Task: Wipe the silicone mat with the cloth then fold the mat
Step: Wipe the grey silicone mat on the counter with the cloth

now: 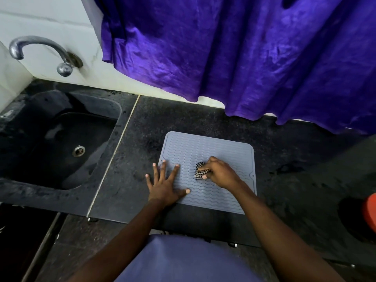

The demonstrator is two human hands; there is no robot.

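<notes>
A grey silicone mat (201, 148) with wavy ridges lies flat on the dark stone counter (138, 139), near its front edge. My left hand (165, 184) rests flat with fingers spread on the mat's left edge, partly on the counter. My right hand (218, 173) is closed around a small bunched black-and-white checked cloth (200, 169), pressing it on the middle of the mat. Most of the cloth is hidden under my fingers.
A black sink (61, 143) with a metal drain is set into the counter at the left, under a chrome tap (40, 51). A purple curtain (244, 58) hangs over the counter's back. A red object (369, 210) shows at the right edge.
</notes>
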